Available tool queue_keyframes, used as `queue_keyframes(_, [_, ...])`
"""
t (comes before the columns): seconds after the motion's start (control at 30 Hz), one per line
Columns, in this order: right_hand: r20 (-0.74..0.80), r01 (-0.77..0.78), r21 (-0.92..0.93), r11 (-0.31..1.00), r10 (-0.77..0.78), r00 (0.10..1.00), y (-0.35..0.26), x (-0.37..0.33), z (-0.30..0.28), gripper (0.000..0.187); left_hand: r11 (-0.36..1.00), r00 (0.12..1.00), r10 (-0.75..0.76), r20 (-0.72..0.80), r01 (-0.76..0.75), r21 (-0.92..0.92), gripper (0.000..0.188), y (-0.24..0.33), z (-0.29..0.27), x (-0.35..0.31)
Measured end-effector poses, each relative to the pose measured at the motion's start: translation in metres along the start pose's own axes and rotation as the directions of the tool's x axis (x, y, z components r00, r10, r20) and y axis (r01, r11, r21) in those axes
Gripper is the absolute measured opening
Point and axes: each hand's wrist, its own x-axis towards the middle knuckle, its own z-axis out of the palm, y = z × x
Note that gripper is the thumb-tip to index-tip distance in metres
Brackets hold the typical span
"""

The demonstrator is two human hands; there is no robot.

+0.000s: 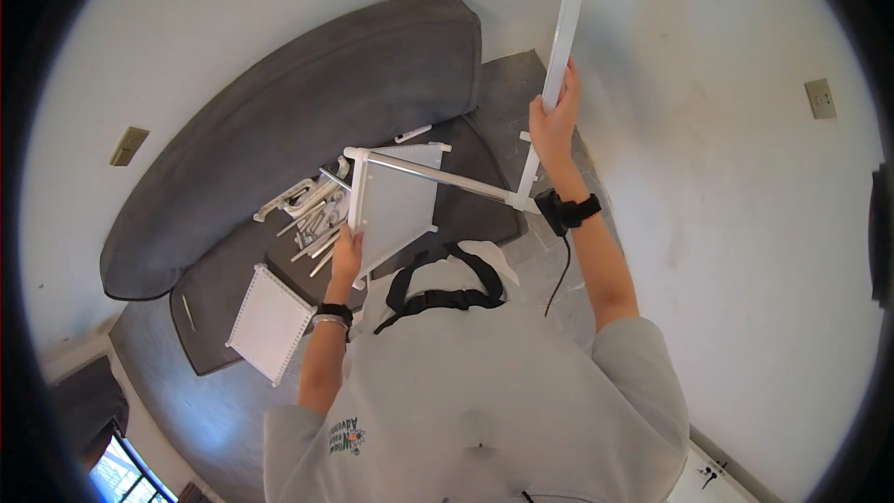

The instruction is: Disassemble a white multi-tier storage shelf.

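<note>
My left hand [346, 256] is closed round the near side of a white rectangular shelf panel [399, 200] with small pegs at its corners. From that panel's upper left corner a silvery tube [438, 172] runs right to the lower end of a long white piece [565, 28]. This piece shows almost edge-on, so I cannot tell whether it is a panel or a bar. My right hand [556, 126] grips it midway, fingers wrapped round its edge. The piece rises past the top of the picture.
Loose tubes and white plastic fittings [321, 219] lie on the dark grey sofa seat [233, 270]. Another white panel [270, 321] rests at its front edge. Behind stands the sofa backrest [307, 112]. A white wall [726, 177] is close on the right. A black cable [562, 275] hangs from my right wrist.
</note>
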Motion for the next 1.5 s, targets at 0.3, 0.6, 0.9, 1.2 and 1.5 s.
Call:
queue_keyframes(0.3, [-0.056, -0.294, -0.038, 0.955, 0.291, 0.955, 0.067, -0.041, 0.005, 0.065, 0.927, 0.969, 0.134, -0.208, -0.049, 0.371, 0.023, 0.010, -0.064, -0.001])
queue_keyframes(0.6, [0.151, -0.424, -0.287, 0.859, 0.478, 0.866, 0.154, -0.170, 0.075, 0.053, 0.851, 0.998, 0.044, -0.042, -0.015, 0.526, 0.024, -0.032, -0.100, 0.000])
queue_keyframes(0.9, [0.510, -0.449, -0.565, 0.692, 0.721, 0.469, 0.105, -0.265, 0.057, 0.050, 0.778, 0.989, 0.137, 0.064, -0.147, 0.611, 0.024, -0.040, -0.087, 0.015])
queue_keyframes(1.2, [0.545, -0.758, -0.476, 0.446, 0.826, 0.143, 0.068, -0.353, 0.046, 0.045, 0.779, 0.926, 0.234, 0.295, -0.360, 0.513, 0.029, -0.050, -0.075, 0.010])
queue_keyframes(1.5, [0.417, -0.296, -0.726, 0.621, 0.740, 0.528, 0.030, -0.349, 0.057, 0.034, 0.749, 0.848, 0.352, 0.397, -0.509, 0.423, 0.037, -0.067, -0.084, 0.024])
